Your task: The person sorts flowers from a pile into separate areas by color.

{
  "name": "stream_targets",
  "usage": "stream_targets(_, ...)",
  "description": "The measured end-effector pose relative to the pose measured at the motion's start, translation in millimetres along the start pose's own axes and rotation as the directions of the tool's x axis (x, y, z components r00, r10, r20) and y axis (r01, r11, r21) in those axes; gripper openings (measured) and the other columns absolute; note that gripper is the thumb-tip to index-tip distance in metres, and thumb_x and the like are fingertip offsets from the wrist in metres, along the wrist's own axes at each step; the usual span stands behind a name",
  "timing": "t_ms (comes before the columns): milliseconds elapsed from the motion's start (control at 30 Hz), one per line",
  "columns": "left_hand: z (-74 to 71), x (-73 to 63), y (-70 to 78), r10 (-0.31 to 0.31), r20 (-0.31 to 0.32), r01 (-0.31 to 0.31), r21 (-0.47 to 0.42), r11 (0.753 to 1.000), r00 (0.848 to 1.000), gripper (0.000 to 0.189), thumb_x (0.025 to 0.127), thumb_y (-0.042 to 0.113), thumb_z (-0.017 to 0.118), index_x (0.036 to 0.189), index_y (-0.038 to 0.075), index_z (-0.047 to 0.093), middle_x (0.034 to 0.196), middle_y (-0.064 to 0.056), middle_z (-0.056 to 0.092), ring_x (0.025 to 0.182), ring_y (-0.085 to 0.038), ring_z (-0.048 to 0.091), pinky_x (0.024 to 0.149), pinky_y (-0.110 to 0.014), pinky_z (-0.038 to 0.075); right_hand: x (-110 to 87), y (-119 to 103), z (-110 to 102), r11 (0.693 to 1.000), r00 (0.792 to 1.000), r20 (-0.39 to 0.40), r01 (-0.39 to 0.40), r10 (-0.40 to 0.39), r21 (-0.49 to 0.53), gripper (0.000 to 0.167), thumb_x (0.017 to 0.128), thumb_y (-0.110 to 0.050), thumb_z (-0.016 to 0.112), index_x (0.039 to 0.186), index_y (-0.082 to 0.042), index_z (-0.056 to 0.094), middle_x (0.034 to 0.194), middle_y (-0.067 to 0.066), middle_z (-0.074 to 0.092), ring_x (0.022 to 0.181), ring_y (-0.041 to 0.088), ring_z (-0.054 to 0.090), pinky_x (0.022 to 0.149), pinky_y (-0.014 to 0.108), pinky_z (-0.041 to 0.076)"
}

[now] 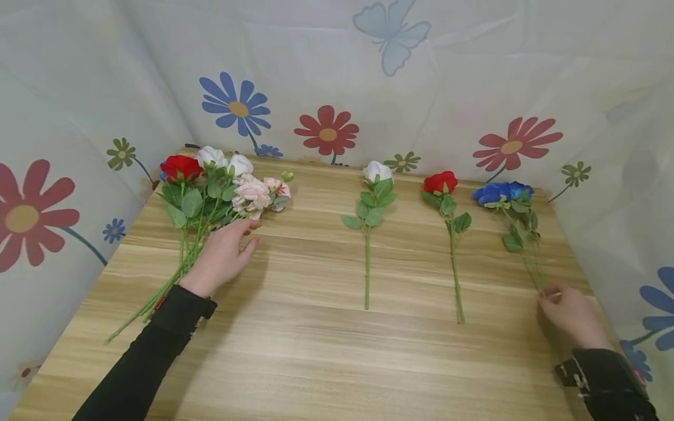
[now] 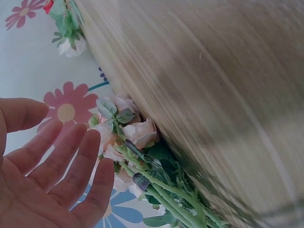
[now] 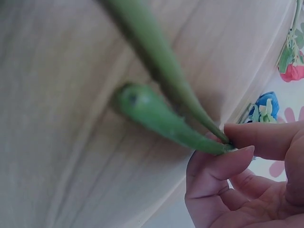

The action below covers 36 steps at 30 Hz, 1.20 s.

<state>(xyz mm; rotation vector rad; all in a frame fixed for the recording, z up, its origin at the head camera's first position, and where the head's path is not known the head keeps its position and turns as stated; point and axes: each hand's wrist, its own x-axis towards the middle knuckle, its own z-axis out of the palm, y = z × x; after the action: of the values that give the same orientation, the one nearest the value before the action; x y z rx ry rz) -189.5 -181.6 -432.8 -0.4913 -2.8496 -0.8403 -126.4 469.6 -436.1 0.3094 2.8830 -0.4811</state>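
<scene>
Two blue flowers (image 1: 495, 194) lie at the right of the table. My right hand (image 1: 574, 316) pinches their green stems (image 3: 161, 126) between thumb and fingers, near the lower ends. In the right wrist view the two stem ends jut past the fingertips, large and close. On the left lies a bunch of flowers: a red rose (image 1: 181, 168), white roses (image 1: 212, 156) and pink flowers (image 1: 250, 193), their stems crossing. Over this bunch is my left hand (image 1: 223, 254), fingers spread and holding nothing, right beside the pink flowers in the left wrist view.
A single white rose (image 1: 377, 171) lies mid-table, stem toward me. To its right lies a single red rose (image 1: 440, 182). The wooden table (image 1: 316, 362) backs onto a flower-printed cloth (image 1: 447, 76), which also rises along both sides.
</scene>
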Motion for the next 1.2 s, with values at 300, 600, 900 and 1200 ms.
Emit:
stream_targets(300, -2.6, 0.1, 0.8, -0.029, 0.013, 0.029, 0.000, 1.000, 1.000, 0.036, 0.102, 0.012, 0.056, 0.135, 0.000, 0.059, 0.132, -0.021, 0.064, 0.118, -0.039, 0.063, 0.096, -0.054, 0.052, -3.8, -4.7, 0.3, 1.000, 0.999, -0.032, 0.008, -0.008, -0.011, 0.049, 0.097, -0.021, 0.058, 0.119, 0.021, 0.049, 0.100, 0.039, 0.065, 0.088, 0.051, 0.064, 0.066, 0.043, 0.050)
stream_targets(600, -9.3, 1.3, -0.2, -0.025, -0.012, 0.026, 0.041, 0.999, 1.000, 0.034, 0.101, 0.013, 0.057, 0.133, -0.001, 0.060, 0.129, -0.022, 0.065, 0.118, -0.040, 0.063, 0.096, -0.054, 0.052, -12.8, -23.2, 1.3, 0.996, 0.976, -0.212, 0.056, -0.040, 0.070, 0.050, 0.094, -0.018, 0.060, 0.125, 0.019, 0.049, 0.100, 0.039, 0.062, 0.080, 0.043, 0.063, 0.058, 0.031, 0.044)
stream_targets(900, -18.5, -0.2, -0.5, -0.055, -0.081, 0.065, 0.121, 0.991, 0.995, 0.035, 0.101, 0.016, 0.058, 0.131, -0.004, 0.060, 0.126, -0.026, 0.066, 0.110, -0.045, 0.065, 0.088, -0.058, 0.054, -22.8, -88.3, 1.6, 0.949, 0.854, -0.515, 0.218, -0.073, 0.229, 0.026, 0.092, -0.008, 0.060, 0.113, 0.007, 0.066, 0.085, -0.001, 0.068, 0.070, -0.022, 0.041, 0.060, 0.004, 0.036)
stream_targets(1200, -31.0, -6.2, -5.6, -0.116, -0.098, 0.132, 0.170, 0.977, 0.988, 0.037, 0.098, 0.011, 0.059, 0.131, -0.005, 0.058, 0.122, -0.030, 0.065, 0.097, -0.048, 0.067, 0.076, -0.058, 0.054, -30.8, -150.1, 4.8, 0.839, 0.889, -0.452, 0.301, -0.074, 0.453, 0.022, 0.098, -0.009, 0.059, 0.117, 0.001, 0.064, 0.090, -0.028, 0.056, 0.083, -0.013, 0.057, 0.073, 0.001, 0.047)
